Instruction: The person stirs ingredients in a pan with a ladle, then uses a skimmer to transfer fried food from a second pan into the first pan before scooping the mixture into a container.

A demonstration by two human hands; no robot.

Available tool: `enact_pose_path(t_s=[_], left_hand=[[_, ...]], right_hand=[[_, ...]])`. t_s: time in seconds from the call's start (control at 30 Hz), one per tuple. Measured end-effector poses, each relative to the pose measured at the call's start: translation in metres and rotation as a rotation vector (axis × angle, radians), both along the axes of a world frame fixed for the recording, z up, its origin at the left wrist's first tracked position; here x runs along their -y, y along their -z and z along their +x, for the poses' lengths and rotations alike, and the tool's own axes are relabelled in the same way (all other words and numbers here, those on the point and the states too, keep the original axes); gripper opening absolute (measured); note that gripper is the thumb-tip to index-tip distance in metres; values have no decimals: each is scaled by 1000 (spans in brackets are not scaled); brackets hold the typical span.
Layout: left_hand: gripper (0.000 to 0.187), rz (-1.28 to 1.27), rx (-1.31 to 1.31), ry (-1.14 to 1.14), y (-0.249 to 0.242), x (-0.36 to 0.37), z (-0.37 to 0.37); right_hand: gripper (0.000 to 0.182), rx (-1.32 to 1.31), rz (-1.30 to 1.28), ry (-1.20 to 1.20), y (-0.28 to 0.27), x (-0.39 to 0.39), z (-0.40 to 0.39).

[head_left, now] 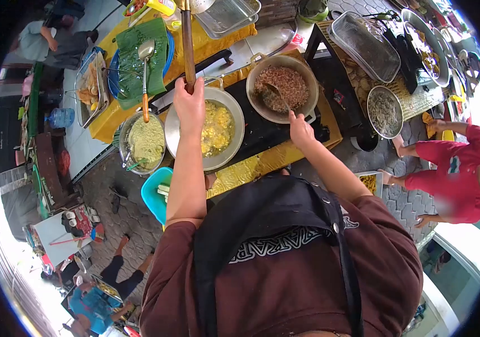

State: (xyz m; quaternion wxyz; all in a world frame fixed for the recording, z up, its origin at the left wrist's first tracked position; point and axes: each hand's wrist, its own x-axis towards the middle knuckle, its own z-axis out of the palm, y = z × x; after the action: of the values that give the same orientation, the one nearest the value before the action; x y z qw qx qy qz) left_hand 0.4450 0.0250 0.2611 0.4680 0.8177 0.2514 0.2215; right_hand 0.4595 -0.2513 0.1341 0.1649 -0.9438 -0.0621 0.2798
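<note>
My left hand (189, 106) is closed around a long wooden handle (187, 45) that points away from me; its far end leaves the top of the view. Below that forearm is a wide pan (232, 157) with yellow pieces (216, 130) frying in oil. My right hand (302, 132) grips the handle of a metal spoon (280, 96). The spoon's head rests in a second two-handled pan (252, 106), among small reddish-brown pieces (288, 84). To the left stands a bowl of pale green batter (146, 140).
Left are a banana leaf (139, 73) with a serving spoon (145, 56) and a glass dish (91, 90) of fried food. A turquoise basin (153, 194) sits near my left elbow. At right are a glass tray (358, 45), a bowl (385, 111) and a person in red (459, 174).
</note>
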Motion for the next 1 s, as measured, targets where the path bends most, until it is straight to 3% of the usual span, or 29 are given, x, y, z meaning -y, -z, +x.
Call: enact_pose_path(t_s=[0.1,0.27,0.33,0.37,0.4,0.47,0.53,0.67,0.77,0.87,1.0], left_hand=[[27,-94,-8,6,-2,5,-7],[26,-33,-32,29,10,8,-14],[26,-62,-48,24,7,11,-14],[26,-86,-68,24,4,11,-15],[26,-83,-74,23,0,12,-16],[25,70,14,47,-5,14,-18],[25,40,3,40,3,11,-20],[26,62,-33,69,1,15,-34],[26,-1,-77,68,4,22,-44],[26,64,-101,68,18,25,-55],[26,76,-146,84,27,32,-68]], right_hand=[[38,17,-72,-199,-13,11,-13],[39,-65,-59,-163,17,-22,-15],[43,-158,162,464,18,-33,7],[52,-82,178,476,13,-28,13],[44,-73,124,453,19,-20,22],[39,6,-39,1,-30,5,15],[37,201,-191,-283,-25,40,-6],[36,133,-252,-289,-27,65,-38],[38,213,-261,-237,13,66,-37],[38,326,-223,-181,13,60,-15],[35,362,-253,-221,-30,74,-10]])
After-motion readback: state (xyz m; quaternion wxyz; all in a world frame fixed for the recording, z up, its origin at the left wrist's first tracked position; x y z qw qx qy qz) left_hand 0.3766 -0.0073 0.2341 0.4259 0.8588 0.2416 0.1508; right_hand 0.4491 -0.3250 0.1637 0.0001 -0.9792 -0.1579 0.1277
